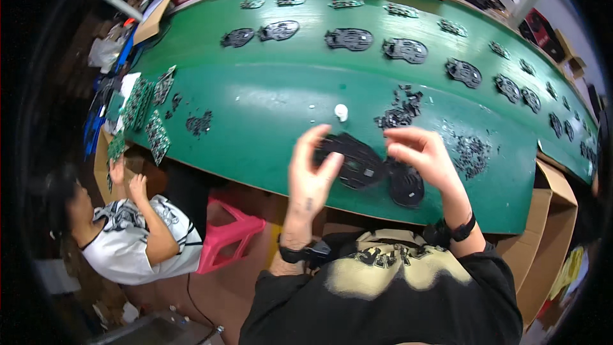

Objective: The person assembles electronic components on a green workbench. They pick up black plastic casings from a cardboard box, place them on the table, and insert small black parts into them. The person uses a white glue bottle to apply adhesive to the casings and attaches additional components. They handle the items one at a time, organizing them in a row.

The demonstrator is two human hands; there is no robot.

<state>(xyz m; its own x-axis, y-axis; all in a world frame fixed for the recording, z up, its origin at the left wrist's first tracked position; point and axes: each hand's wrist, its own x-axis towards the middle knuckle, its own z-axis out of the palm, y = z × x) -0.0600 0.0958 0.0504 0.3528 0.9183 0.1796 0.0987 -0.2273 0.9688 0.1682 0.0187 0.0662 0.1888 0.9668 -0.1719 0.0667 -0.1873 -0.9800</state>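
Observation:
My left hand [309, 169] grips the left edge of a black plastic mouse shell [361, 165], with the thumb on the near face and the fingers behind. The shell is tilted above the green table's front edge. My right hand [421, 153] hovers just right of it, thumb and index finger brought together; whatever may be between them is too small to make out. Below the right hand lies another black mouse shell [407, 185], partly overlapped by the held one. Just beyond my hands are a small white bottle [341, 112] and a heap of small black parts [399, 114].
Loose black bits [472, 155] are scattered at right, with a smaller pile [199, 123] at left. Mouse bases [348, 39] and circuit boards [346, 2] line the far side. A person [140, 230] handles green boards at left, beside a pink stool [230, 233]. Cardboard boxes [539, 223] stand right.

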